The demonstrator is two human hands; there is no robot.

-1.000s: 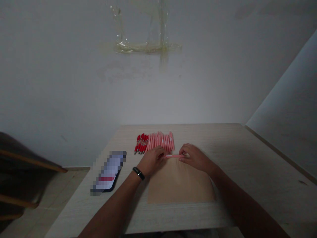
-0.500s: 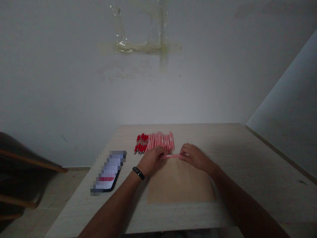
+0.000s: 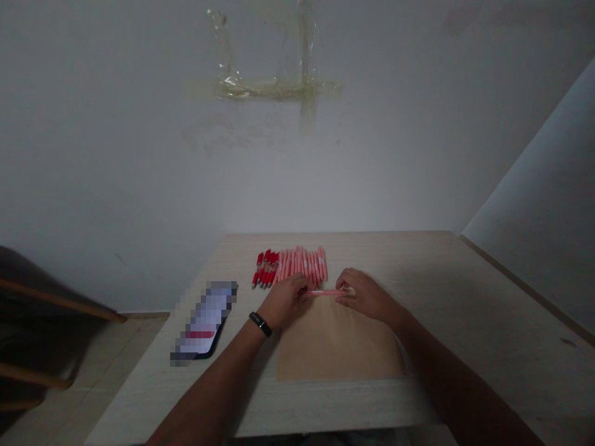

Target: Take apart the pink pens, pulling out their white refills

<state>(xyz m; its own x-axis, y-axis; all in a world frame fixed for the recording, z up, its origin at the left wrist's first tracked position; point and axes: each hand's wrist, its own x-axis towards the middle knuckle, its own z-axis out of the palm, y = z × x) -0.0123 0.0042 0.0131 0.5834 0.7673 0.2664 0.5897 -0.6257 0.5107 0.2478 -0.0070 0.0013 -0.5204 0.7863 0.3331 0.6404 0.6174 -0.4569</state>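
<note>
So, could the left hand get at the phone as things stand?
Probably yes: the phone lies on the table just left of the left hand, nothing between them, though that hand pinches one end of a pen.

Pens (image 3: 292, 266) behind envelope (image 3: 337, 344) — phone (image 3: 204, 321) left.

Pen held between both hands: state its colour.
The pen is pink, seen best in the head view.

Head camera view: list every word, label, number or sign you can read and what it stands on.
No text here can be read.
The phone: screen pixelated, unreadable.
The row of pens: pale bands on barrels, too small to read.
The pink pen between left hand and right hand: no marking discernible.
The brown envelope: no writing shows.
</note>
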